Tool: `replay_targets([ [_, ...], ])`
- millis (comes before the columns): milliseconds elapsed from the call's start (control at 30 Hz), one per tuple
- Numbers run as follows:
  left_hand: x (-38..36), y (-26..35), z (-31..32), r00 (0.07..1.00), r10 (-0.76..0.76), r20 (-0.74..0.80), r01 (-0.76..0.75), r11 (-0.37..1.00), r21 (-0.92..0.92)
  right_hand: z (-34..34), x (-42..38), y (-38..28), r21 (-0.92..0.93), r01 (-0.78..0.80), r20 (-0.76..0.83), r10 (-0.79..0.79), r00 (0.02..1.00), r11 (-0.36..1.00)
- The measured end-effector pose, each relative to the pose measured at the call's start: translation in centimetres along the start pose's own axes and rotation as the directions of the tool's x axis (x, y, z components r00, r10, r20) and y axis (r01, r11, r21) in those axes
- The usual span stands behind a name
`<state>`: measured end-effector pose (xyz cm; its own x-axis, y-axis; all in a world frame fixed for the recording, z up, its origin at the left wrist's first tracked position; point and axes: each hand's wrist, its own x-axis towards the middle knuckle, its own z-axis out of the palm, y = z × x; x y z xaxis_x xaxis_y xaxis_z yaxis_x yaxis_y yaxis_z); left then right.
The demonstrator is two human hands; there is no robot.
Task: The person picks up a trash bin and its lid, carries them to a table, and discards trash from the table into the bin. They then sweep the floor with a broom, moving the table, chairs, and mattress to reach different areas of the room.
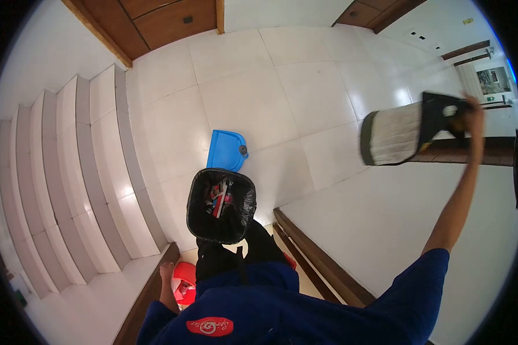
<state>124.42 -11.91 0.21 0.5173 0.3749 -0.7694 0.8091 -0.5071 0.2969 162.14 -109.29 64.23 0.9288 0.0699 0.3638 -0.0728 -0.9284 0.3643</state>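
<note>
My right hand [474, 118] is raised at the right and gripping a pale, pleated item with dark ends [394, 133]. The hand is closed at the item's dark end, which has a cut-out; motion blurs it and I cannot name its kind. Low at the left is my left hand [166, 269], beside a red object [184, 283] and a brown wooden edge; its fingers are too small to make out. In front of my legs stands a waste bin [191, 198] lined with a black bag, with mixed rubbish inside. Just beyond its rim, a blue dustpan [225, 150] lies on the floor.
White-tiled stairs [92, 172] rise on the left. Pale floor tiles [253, 86] stretch ahead to brown doors [161, 26]. At the right, a white wall [351, 230] has brown wooden trim [322, 256] along its foot.
</note>
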Motion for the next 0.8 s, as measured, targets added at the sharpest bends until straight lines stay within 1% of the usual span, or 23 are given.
replay_targets([
  [33, -0.2, -1.0, -0.7, 0.982, 0.185, 0.021, -0.185, 0.959, 0.214, -6.4, 0.0, -3.7, 0.178, -0.319, 0.010, 0.322, 0.947, 0.931],
  [67, -0.5, -1.8, -1.5, 0.932, 0.353, 0.080, -0.354, 0.842, 0.408, -7.7, -1.4, -5.9, 0.268, -0.366, -0.127, 0.409, 0.903, 0.891],
  [100, -1.1, -1.7, -1.5, 0.854, 0.491, 0.171, -0.493, 0.660, 0.567, -5.0, -3.7, -7.2, 0.331, -0.347, -0.235, 0.433, 0.870, 0.878],
  [133, -1.1, -1.8, -0.2, 0.877, 0.465, 0.121, -0.455, 0.721, 0.523, 1.1, -6.4, -9.5, 0.348, -0.328, -0.274, 0.429, 0.861, 0.879],
  [167, -1.1, -2.0, 0.5, 0.898, 0.433, 0.079, -0.414, 0.771, 0.484, 9.1, -9.3, -11.1, 0.310, -0.364, -0.138, 0.420, 0.897, 0.878],
  [200, -0.8, -2.6, 0.0, 0.915, 0.402, 0.039, -0.375, 0.812, 0.448, 16.3, -12.4, -12.9, 0.246, -0.422, 0.051, 0.423, 0.905, 0.873],
  [233, -1.5, -1.5, 0.3, 0.925, 0.380, -0.014, -0.349, 0.865, 0.361, 21.6, -14.7, -14.3, 0.190, -0.459, 0.226, 0.416, 0.881, 0.868],
  [267, -2.8, 0.0, 0.1, 0.935, 0.349, -0.060, -0.321, 0.906, 0.275, 24.9, -16.4, -15.2, 0.204, -0.504, 0.307, 0.434, 0.847, 0.839],
  [300, -3.9, 1.1, 0.0, 0.942, 0.318, -0.105, -0.296, 0.937, 0.183, 26.9, -16.9, -15.7, 0.245, -0.547, 0.334, 0.460, 0.823, 0.801],
  [367, -1.4, -2.6, -0.8, 0.989, 0.108, -0.102, -0.096, 0.989, 0.110, 28.3, -15.6, -15.4, 0.356, -0.579, 0.293, 0.500, 0.815, 0.734],
  [400, -0.5, -3.9, -1.2, 0.995, 0.001, -0.099, 0.007, 0.997, 0.076, 28.8, -14.9, -15.0, 0.401, -0.579, 0.265, 0.515, 0.815, 0.710],
  [433, -1.6, -3.1, -1.9, 0.994, -0.044, -0.098, 0.047, 0.998, 0.033, 29.0, -14.6, -14.9, 0.425, -0.576, 0.237, 0.528, 0.816, 0.698],
  [467, -3.1, -1.6, -2.7, 0.991, -0.089, -0.097, 0.088, 0.996, -0.011, 29.0, -14.8, -15.1, 0.407, -0.575, 0.226, 0.532, 0.816, 0.710],
  [500, -4.9, 0.3, -3.6, 0.987, -0.133, -0.095, 0.128, 0.990, -0.054, 28.4, -14.7, -15.2, 0.347, -0.582, 0.225, 0.537, 0.813, 0.736],
  [533, -3.9, -0.8, -4.0, 0.998, -0.069, 0.008, 0.069, 0.997, -0.036, 27.6, -14.7, -15.5, 0.284, -0.587, 0.225, 0.542, 0.810, 0.758],
  [567, -3.0, -1.8, -3.5, 1.000, -0.011, 0.020, 0.011, 0.999, -0.030, 26.0, -15.6, -15.5, 0.212, -0.595, 0.235, 0.550, 0.801, 0.775],
  [633, -0.1, -0.7, -2.6, 0.991, 0.128, 0.027, -0.127, 0.991, -0.051, 22.4, -14.1, -13.5, 0.281, -0.645, 0.338, 0.556, 0.760, 0.711],
  [667, 0.8, 1.1, -2.2, 0.910, 0.412, -0.043, -0.396, 0.896, 0.201, 22.3, -13.7, -11.7, 0.153, -0.579, 0.097, 0.571, 0.815, 0.801],
  [700, 2.0, 4.2, -1.4, 0.748, 0.663, -0.034, -0.580, 0.677, 0.452, 17.2, -11.0, -14.1, 0.188, -0.567, 0.068, 0.565, 0.822, 0.802],
  [733, -2.1, 14.0, -2.8, 0.942, 0.333, -0.039, -0.335, 0.936, -0.103, 12.6, -8.5, -16.7, 0.404, -0.527, 0.101, 0.536, 0.838, 0.748],
  [767, 3.2, 12.3, 0.0, 0.941, 0.337, -0.034, -0.335, 0.909, -0.248, 9.3, -7.2, -19.3, 0.490, -0.495, 0.113, 0.511, 0.852, 0.718],
  [800, 0.0, 20.0, -1.3, 0.878, 0.478, -0.035, -0.476, 0.860, -0.182, 4.7, -5.3, -23.8, 0.565, -0.493, 0.130, 0.518, 0.845, 0.662],
])
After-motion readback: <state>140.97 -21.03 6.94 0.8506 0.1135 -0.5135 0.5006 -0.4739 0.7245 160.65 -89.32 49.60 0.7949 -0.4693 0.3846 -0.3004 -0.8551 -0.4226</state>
